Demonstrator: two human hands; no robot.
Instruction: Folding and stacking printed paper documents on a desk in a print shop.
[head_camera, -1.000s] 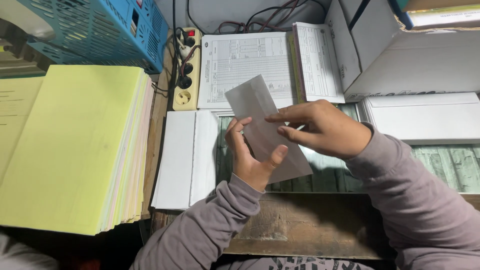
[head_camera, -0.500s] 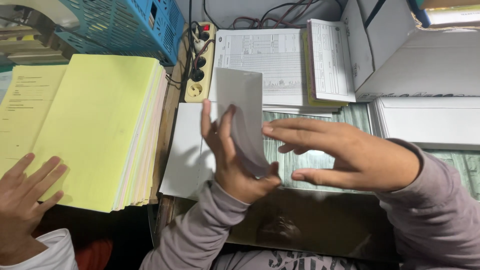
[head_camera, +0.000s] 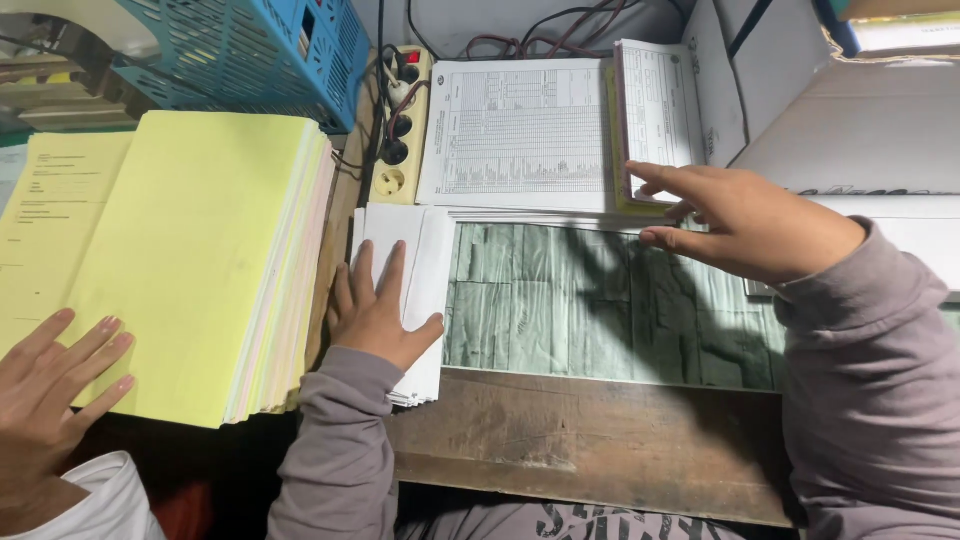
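Material: white paper, a small stack of folded sheets or envelopes (head_camera: 415, 285), is seen left of centre in the frame, lying on the table (head_camera: 590, 440) between the yellow ream and the green patterned mat.
Handling: the stack is judged light, thin and floppy; single sheets would slide off one another easily and crease if pinched hard. It is best taken at a long edge, thumb under and fingers on top, or pressed flat and squared up.
Left hand (head_camera: 375, 315): laid flat on the white stack, fingers spread and pointing up the frame, thumb out toward the right edge; nothing is clasped, the paper is only pressed down.
Right hand (head_camera: 745, 220): held open right of centre above the mat, fingers extended toward the printed forms (head_camera: 520, 130); the fingertips are near or at the lower edge of a form, and contact cannot be told. Nothing is gripped.
Surroundings: a thick yellow paper stack (head_camera: 190, 260) at left, a blue plastic basket (head_camera: 250, 50) at upper left, a power strip (head_camera: 398, 130) beside the forms, a green mat (head_camera: 590, 300).
Other person: a second person's hand (head_camera: 50, 390) rests on the yellow stack at lower left.
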